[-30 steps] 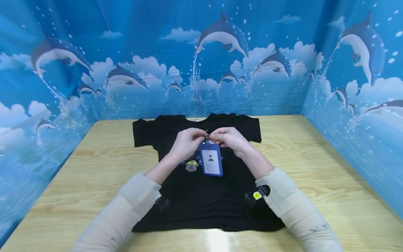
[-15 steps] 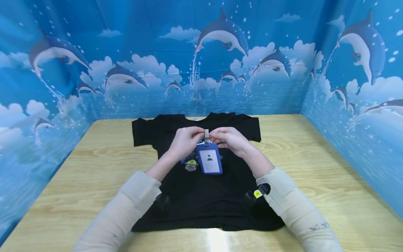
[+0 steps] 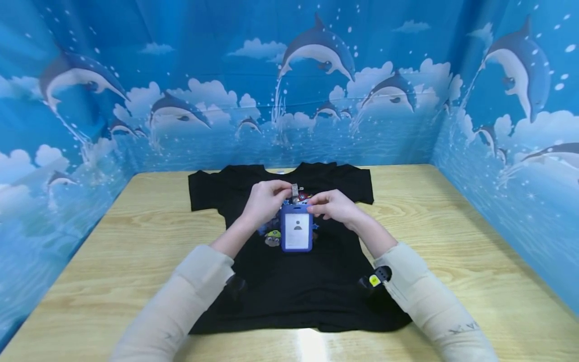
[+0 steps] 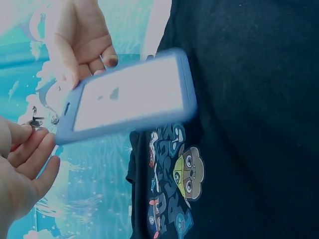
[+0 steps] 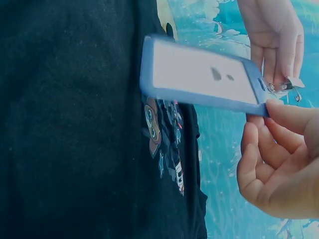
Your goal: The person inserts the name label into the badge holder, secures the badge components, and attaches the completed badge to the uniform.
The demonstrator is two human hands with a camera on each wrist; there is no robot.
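Observation:
A blue badge holder (image 3: 284,229) with a white card hangs upright over the printed chest of a black T-shirt (image 3: 289,291). My left hand (image 3: 264,201) pinches the metal clip (image 3: 295,193) at its top between thumb and fingers. With thumb and forefinger, my right hand (image 3: 334,206) pinches the holder's upper right corner. In the right wrist view the clip (image 5: 286,85) sits beyond the slot, in the other hand's fingertips. The left wrist view shows the holder (image 4: 134,124) slightly blurred, raised above the shirt's cartoon print (image 4: 187,174).
The T-shirt lies spread flat on a light wooden table (image 3: 149,241), neckline away from me. A blue curtain with dolphins (image 3: 316,50) stands round the back and both sides. A dark band with a yellow tag (image 3: 374,280) is on my right wrist.
My right hand has moved down from the clip to the holder's corner. The holder has turned from a tilt to straight and shifted slightly left. My left hand keeps the clip.

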